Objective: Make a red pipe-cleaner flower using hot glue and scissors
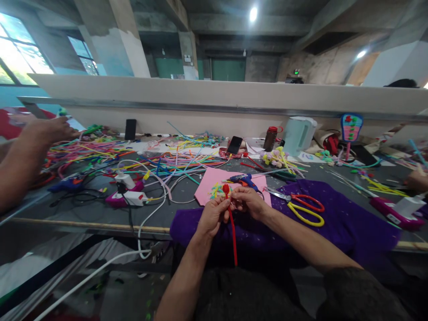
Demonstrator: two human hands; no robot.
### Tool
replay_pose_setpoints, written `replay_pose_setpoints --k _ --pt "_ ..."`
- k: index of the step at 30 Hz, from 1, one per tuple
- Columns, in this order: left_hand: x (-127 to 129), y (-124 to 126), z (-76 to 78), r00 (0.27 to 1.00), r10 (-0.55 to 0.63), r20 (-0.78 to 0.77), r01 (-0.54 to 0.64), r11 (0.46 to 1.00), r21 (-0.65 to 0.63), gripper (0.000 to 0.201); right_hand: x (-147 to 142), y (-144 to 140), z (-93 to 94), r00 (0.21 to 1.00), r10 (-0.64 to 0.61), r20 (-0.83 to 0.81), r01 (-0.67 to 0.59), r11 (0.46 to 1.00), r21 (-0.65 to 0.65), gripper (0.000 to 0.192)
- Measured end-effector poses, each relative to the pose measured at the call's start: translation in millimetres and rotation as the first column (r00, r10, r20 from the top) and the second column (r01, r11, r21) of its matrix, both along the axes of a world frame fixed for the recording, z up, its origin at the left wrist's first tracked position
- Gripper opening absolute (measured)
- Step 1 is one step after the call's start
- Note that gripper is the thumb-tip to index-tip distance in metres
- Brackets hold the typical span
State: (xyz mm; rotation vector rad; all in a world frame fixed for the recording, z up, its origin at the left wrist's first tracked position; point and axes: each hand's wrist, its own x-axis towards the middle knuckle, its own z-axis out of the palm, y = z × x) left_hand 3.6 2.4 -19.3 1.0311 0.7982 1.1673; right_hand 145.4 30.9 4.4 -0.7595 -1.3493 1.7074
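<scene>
Both your hands meet over the near edge of the desk (100,209), above the purple cloth (334,223). Your left hand (211,217) has its grip closed around the red pipe cleaner (233,236) just below its top, and the long stem hangs down toward your lap. Your right hand (248,201) pinches the same stem from the right side, fingers closed close to the small loop at its tip. The step in hand looks like shaping that tip, probably curling or twisting it. Going on with it would call for a steady left hold while the right fingers turn the end. Just beyond your hands lie the pink sheet (209,189) and the blue glue gun (243,180); the scissors (306,207) rest to the right on the cloth. Another person's arm (30,151) reaches in at far left.
</scene>
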Motion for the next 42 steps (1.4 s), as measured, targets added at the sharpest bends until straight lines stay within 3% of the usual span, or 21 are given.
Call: replay_pose_setpoints --k 7,19,25,42 --pt "2.3 -1.6 -0.2 0.993 0.113 0.032 -0.113 0.994 -0.005 0.023 3.5 0.1 3.3 0.994 -0.108 0.031 0.108 0.994 -0.014 0.025" --pt "1.5 -0.8 0.3 0.990 0.105 0.095 -0.103 0.994 -0.022 0.023 3.3 -5.7 4.4 0.993 -0.073 0.091 0.069 0.997 0.046 0.024" --pt "2.5 -2.0 3.5 0.981 0.165 0.103 -0.158 0.985 -0.072 0.031 3.6 -8.2 7.2 0.990 -0.083 0.117 0.075 0.995 0.066 0.026" --pt "-1.9 -0.2 3.3 0.990 0.099 0.104 -0.089 0.991 -0.098 0.023 3.5 -7.7 6.1 0.988 -0.090 0.128 0.080 0.993 0.082 0.024"
